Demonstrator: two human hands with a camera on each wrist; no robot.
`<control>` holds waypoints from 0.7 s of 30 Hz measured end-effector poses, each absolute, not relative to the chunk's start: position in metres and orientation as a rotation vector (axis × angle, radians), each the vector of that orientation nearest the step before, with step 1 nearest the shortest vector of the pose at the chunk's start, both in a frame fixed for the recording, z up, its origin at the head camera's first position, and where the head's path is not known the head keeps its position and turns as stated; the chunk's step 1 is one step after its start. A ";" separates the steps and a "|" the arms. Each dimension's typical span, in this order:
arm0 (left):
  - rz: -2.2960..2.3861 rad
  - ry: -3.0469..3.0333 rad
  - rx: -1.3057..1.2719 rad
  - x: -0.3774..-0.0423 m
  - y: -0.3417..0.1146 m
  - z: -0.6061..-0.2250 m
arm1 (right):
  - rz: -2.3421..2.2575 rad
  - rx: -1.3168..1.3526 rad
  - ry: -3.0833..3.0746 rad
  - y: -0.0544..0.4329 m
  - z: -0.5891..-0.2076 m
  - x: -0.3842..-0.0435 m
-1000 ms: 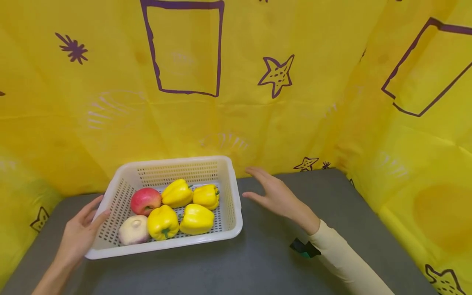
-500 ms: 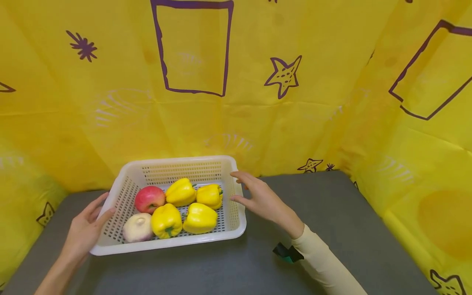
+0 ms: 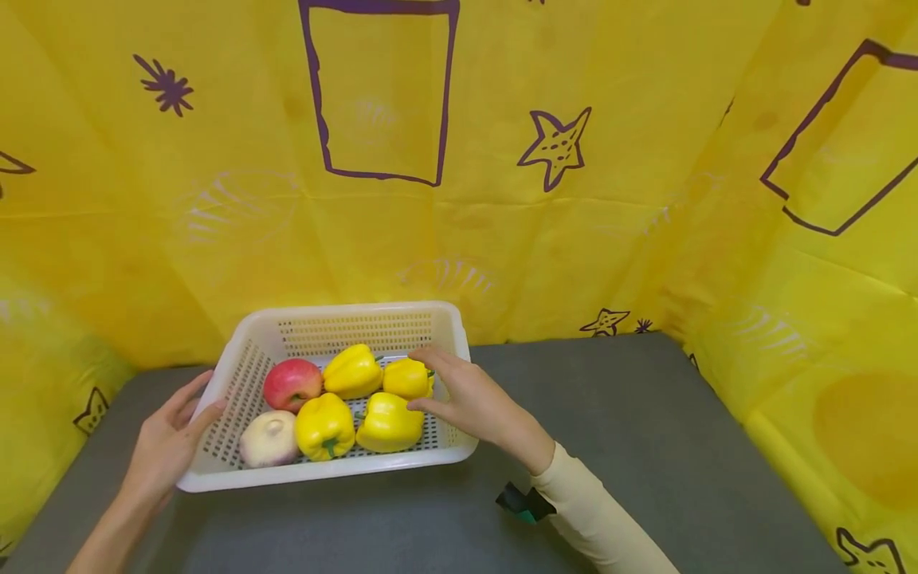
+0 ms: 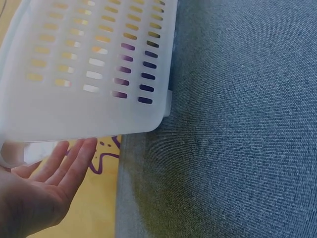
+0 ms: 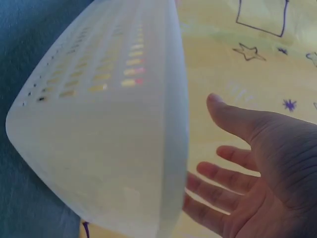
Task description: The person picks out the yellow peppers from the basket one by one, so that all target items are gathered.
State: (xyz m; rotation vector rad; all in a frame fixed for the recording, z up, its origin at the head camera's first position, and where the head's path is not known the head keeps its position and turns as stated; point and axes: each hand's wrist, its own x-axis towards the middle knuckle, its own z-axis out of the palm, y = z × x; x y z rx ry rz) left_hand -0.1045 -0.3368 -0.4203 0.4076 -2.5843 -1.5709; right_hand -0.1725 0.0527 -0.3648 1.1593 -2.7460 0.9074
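Observation:
A white perforated plastic basket (image 3: 330,472) stands on the dark table. Inside lie a red apple (image 3: 292,384), a white turnip (image 3: 268,439) with a purplish underside, and several yellow bell peppers (image 3: 324,427). My left hand (image 3: 162,450) holds the basket's left end, its thumb over the rim; in the left wrist view its fingers (image 4: 74,166) extend along the outside. Over the basket's right end hovers my right hand (image 3: 476,402), thumb and fingers apart, above the two right-hand peppers. The right wrist view shows this hand (image 5: 265,168) holding nothing, above the rim.
A yellow cloth (image 3: 502,231) with purple drawings hangs behind and at both sides of the table. Grey tabletop (image 3: 595,399) extends to the right of the basket. A dark strap (image 3: 527,502) shows at the right sleeve.
My right hand has moved left, from beside the basket to above its right end. The left hand keeps its hold on the rim. The view has shifted slightly.

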 end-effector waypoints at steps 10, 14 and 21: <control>-1.573 -2.591 0.421 -0.102 -0.340 -0.419 | 0.708 1.233 -2.828 0.025 -0.373 -0.165; -1.614 -2.579 0.422 -0.101 -0.340 -0.420 | 0.652 1.251 -2.827 0.016 -0.378 -0.163; -1.628 -2.573 0.424 -0.103 -0.338 -0.421 | 0.622 1.244 -2.802 0.003 -0.385 -0.164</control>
